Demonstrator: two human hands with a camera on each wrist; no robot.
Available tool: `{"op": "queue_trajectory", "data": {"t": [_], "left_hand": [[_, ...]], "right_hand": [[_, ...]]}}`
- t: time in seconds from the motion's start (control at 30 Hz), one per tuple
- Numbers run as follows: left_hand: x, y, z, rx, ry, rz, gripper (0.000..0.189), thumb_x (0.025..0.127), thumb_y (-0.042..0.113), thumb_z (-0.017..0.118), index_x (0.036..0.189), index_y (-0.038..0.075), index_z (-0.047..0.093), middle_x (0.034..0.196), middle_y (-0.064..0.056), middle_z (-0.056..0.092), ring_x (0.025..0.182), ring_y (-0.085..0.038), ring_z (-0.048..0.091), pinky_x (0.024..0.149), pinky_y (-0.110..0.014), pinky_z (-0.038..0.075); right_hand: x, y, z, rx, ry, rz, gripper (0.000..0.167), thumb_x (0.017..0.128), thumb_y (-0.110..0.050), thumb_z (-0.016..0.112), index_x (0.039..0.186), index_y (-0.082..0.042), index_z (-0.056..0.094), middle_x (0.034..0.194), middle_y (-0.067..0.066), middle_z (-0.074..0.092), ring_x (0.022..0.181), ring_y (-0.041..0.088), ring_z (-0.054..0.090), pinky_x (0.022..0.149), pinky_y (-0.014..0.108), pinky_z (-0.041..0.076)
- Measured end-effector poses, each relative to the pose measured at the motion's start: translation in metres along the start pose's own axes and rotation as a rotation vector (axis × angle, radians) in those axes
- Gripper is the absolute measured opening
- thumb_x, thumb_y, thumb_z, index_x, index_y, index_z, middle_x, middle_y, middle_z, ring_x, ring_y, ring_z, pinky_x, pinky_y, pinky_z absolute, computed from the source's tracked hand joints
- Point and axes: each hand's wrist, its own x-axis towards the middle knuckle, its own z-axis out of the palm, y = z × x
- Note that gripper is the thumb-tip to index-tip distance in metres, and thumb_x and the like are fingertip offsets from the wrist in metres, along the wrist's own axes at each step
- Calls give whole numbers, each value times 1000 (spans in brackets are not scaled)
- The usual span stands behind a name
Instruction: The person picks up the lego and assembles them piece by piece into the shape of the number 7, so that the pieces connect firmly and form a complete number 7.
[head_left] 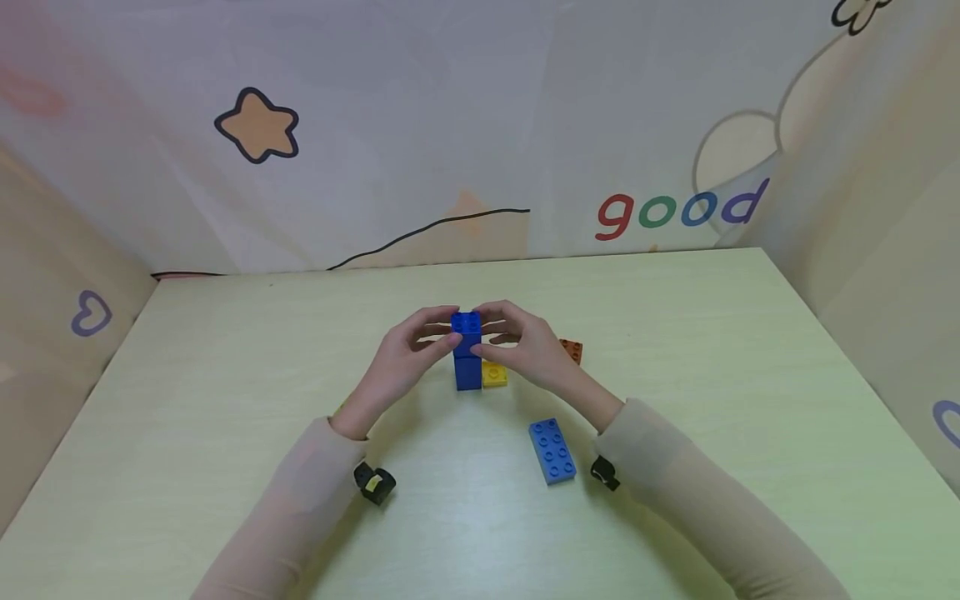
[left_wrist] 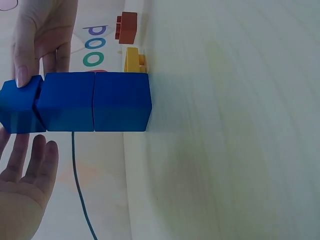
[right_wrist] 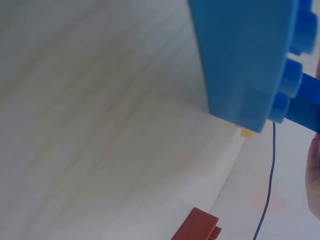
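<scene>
A stack of dark blue bricks (head_left: pixel 468 373) stands upright in the middle of the table. In the left wrist view the top blue brick (left_wrist: pixel 21 106) sits slightly tilted, with a narrow gap along its joint to the brick below. My right hand (head_left: pixel 525 340) grips this top brick from the right, its thumb on the front face. From the left, my left hand (head_left: pixel 412 348) holds the same brick between thumb and fingertips. A yellow brick (head_left: pixel 494 374) lies close against the right of the stack's base.
A lighter blue, longer brick (head_left: pixel 552 452) lies on the table near my right wrist and looms large in the right wrist view. Behind my right hand is an orange-brown brick (head_left: pixel 572 351), partly hidden. A printed cloth backdrop (head_left: pixel 420 125) hangs beyond the table's far edge.
</scene>
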Motion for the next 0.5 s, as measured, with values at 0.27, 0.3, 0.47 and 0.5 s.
{"op": "queue_trajectory", "data": {"t": [0.27, 0.3, 0.47, 0.5], "left_hand": [[-1, 1, 1, 10, 8, 14, 44, 94, 27, 60, 135, 14, 51, 138, -8, 52, 126, -29, 52, 108, -44, 44], [-1, 1, 1, 10, 8, 13, 44, 94, 27, 60, 135, 14, 51, 138, -8, 52, 126, -29, 52, 108, -44, 44], [-1, 2, 1, 18, 8, 10, 43, 94, 26, 60, 135, 13, 52, 138, -8, 52, 126, -29, 52, 107, -44, 45], [-1, 2, 1, 18, 7, 9, 43, 94, 26, 60, 135, 13, 52, 138, -7, 52, 126, -29, 52, 107, -44, 45]], "right_hand": [[-2, -2, -1, -20, -7, -30, 49, 89, -16, 68, 133, -9, 48, 132, 16, 58, 117, 33, 60, 100, 46, 50], [-2, -2, -1, -20, -7, -32, 49, 88, -16, 68, 133, -9, 48, 132, 16, 58, 117, 33, 60, 100, 46, 50], [-3, 0, -1, -22, -10, -50, 49, 88, -16, 68, 133, -9, 49, 131, 15, 59, 116, 32, 60, 100, 47, 50], [-3, 1, -1, -24, -10, -53, 49, 88, -16, 68, 133, -9, 49, 131, 15, 59, 116, 32, 61, 100, 47, 50]]}}
